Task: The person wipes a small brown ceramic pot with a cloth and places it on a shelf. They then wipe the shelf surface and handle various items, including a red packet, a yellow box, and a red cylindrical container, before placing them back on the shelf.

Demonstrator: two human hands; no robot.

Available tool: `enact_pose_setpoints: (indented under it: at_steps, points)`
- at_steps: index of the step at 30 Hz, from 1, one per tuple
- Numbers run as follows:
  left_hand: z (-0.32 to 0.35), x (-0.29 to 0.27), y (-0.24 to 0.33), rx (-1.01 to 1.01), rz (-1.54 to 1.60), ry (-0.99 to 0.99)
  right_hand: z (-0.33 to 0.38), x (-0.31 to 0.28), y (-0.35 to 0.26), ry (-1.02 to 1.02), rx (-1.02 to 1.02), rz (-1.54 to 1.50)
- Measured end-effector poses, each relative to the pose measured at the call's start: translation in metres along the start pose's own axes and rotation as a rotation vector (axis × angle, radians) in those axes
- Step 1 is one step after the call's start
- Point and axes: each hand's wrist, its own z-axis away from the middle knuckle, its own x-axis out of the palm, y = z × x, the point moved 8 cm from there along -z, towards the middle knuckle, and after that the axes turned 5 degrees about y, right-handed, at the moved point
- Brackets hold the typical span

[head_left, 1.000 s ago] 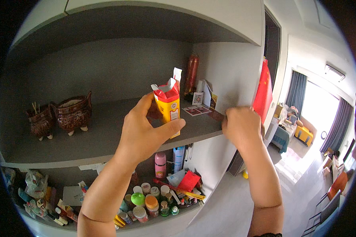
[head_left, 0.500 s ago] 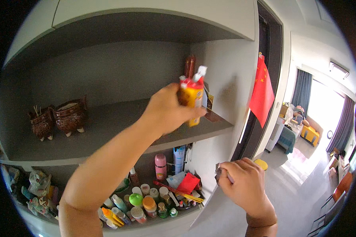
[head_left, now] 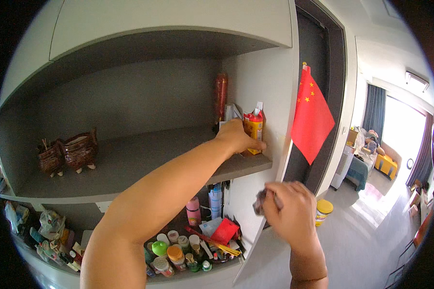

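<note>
My left hand [head_left: 237, 137] reaches to the right end of the upper shelf, its fingers round a small red and yellow carton [head_left: 255, 126] with a white piece on top. The carton stands upright at or just above the shelf, close to the side wall. Behind the hand are a tall dark red cylinder [head_left: 221, 96] and a greyish-white item [head_left: 233, 111], partly covered. Lower and to the right, in front of the cabinet side, my right hand [head_left: 290, 208] is closed on a crumpled dark grey cloth [head_left: 260, 202]; motion blurs it.
Two brown glazed pots [head_left: 80, 151] stand at the left of the shelf [head_left: 130, 168]. Below, bottles and jars [head_left: 176, 255], a pink flask [head_left: 193, 212] and a red packet [head_left: 225, 231] crowd the lower shelf. A red flag [head_left: 313, 115] hangs beside the doorway; a yellow-lidded bucket [head_left: 324, 207] is on the floor.
My left hand has carried the carton rightward and down to the shelf's right corner. My right hand has shifted slightly left with the cloth. The view has turned a little to the right.
</note>
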Motion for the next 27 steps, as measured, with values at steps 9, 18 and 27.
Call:
enact_pose_setpoints:
  at_steps: [9,18,27]
  points:
    - [0.005,-0.054,-0.015,-0.007,-0.539,-0.197,-0.067,0.004,0.023,-0.027,0.068,-0.085]
    - [0.028,-0.018,-0.072,0.037,-0.603,-0.299,-0.022,0.055,0.006,-0.128,0.113,-0.145]
    - [0.032,-0.061,-0.026,0.093,-0.416,-0.252,-0.009,0.073,0.013,0.01,0.079,-0.138]
